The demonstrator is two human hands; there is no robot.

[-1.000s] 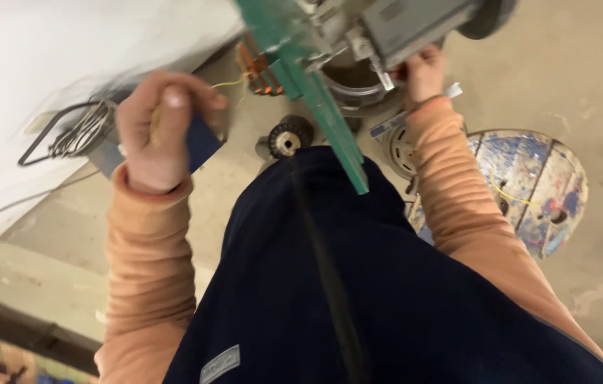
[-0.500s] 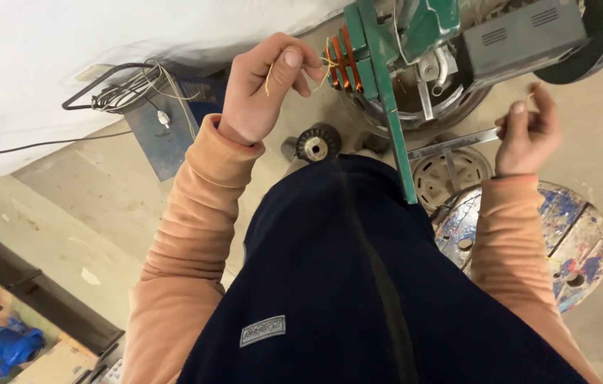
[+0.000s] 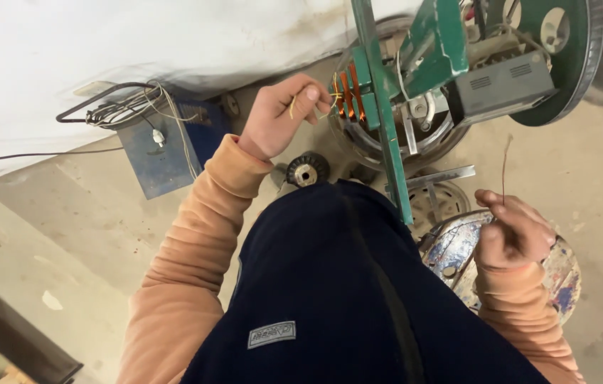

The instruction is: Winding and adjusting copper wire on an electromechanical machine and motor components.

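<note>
- Since the earlier frame, my right hand [image 3: 513, 235] has dropped lower and away from the machine, while my left hand [image 3: 281, 117] has stayed up beside the coil.
- At the far left, a flat blue metal box [image 3: 163, 146] lies on the concrete floor [image 3: 67, 213] with a loop of black and pale cables [image 3: 113, 107] on it, well apart from both hands.
- My left hand is closed, thumb against forefinger, pinching thin yellowish wire ends [image 3: 326, 105] just beside the orange copper coil [image 3: 348, 94]. I judge it grips so near in order to keep the ends steady.
- Below it, a small black toothed wheel [image 3: 306, 171] rests on the floor.
- A green metal frame bar [image 3: 385, 135] crosses in front of the coil and holds it, beside a grey box unit [image 3: 500, 89].
- My right hand is curled closed around a thin dark wire [image 3: 505, 167] that stands up from the fingers, above a paint-spattered round lid [image 3: 561, 274]. It seems lifted to keep this strand free.
</note>
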